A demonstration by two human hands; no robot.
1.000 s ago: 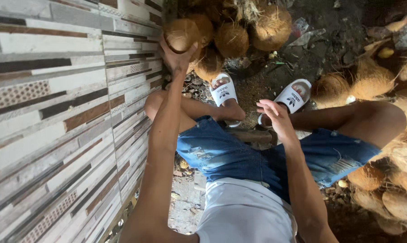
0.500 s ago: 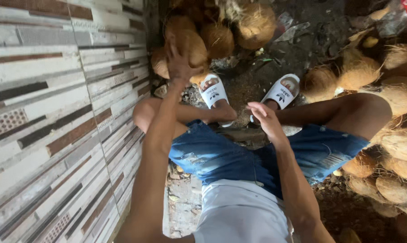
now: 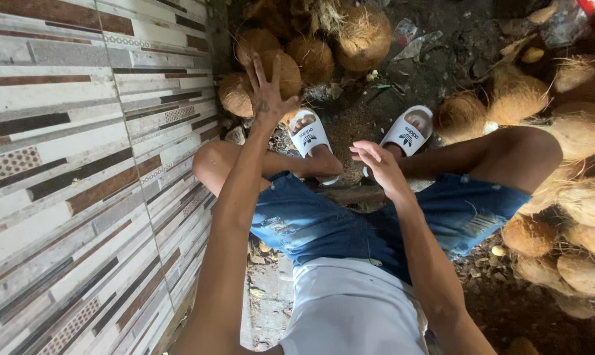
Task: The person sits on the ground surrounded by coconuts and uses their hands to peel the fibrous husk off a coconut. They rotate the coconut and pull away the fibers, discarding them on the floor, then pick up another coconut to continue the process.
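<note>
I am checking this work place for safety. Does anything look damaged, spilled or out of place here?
Some litter lies on the dirt floor: a crumpled wrapper beyond the sandals, and husk scraps by the tiled wall. The denim shorts are frayed. The left hand reaches to a coconut; nothing else stands out.

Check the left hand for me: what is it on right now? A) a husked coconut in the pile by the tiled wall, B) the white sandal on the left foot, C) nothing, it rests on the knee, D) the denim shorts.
A. The left hand is stretched out with fingers spread over a brown husked coconut in the pile beside the tiled wall, well ahead of the white sandal; the right hand hangs empty.
</note>
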